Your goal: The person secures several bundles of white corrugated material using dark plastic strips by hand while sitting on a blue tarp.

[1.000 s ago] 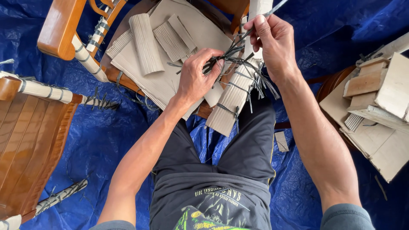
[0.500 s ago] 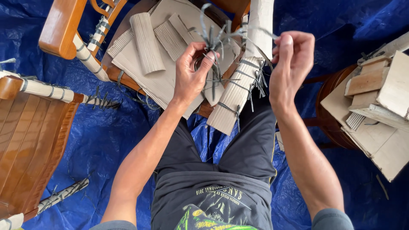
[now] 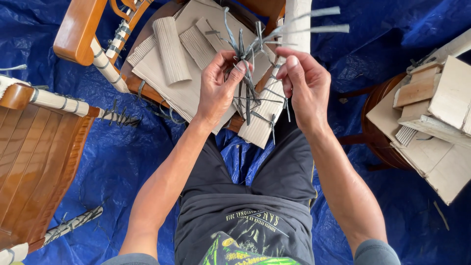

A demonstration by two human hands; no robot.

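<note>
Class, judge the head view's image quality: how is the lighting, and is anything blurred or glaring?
Head view: soft, even daylight, no hard shadows; left hand, right hand and grey straps sharp; mild sheen on the blue tarp; edges bend slightly.

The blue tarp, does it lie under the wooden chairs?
Yes, the blue tarp covers the floor beneath the wooden chairs and around the person's legs.

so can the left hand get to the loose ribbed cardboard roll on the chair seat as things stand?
Probably yes, once freed. The left hand pinches the grey plastic strap bundle in its fingers. The ribbed cardboard roll lies just to its left on the flat cardboard sheets, uncovered, nothing between.
</note>
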